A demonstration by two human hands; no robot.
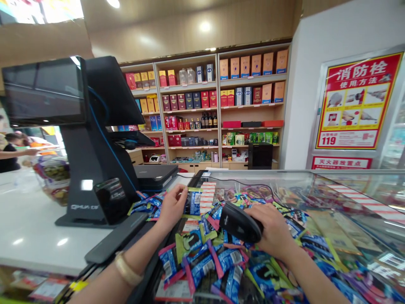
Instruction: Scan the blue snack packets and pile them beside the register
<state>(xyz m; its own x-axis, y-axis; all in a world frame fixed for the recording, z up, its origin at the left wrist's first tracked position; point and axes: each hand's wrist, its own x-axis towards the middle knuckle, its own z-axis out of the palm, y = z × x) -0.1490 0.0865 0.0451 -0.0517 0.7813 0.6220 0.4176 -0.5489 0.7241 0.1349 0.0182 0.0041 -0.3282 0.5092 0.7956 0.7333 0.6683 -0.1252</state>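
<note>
My right hand (272, 228) is wrapped round the grip of a black barcode scanner (238, 222), its head pointing left. Between the fingers of my left hand (173, 206) is the edge of a small blue snack packet (193, 202) with green ends; its printed barcode faces up. Under and around both hands lies a heap of similar blue packets (201, 264) with pink or green ends, spread over a glass counter. Just left of my left hand, more packets (148, 205) lie by the register.
A black point-of-sale terminal (95, 169) stands on the white counter (34, 236) at left, with a jar-like container (52, 177) behind it. Shelves of boxed goods (190, 101) line the back wall. A person's arm (19, 153) shows at far left. A red sign (357, 101) hangs right.
</note>
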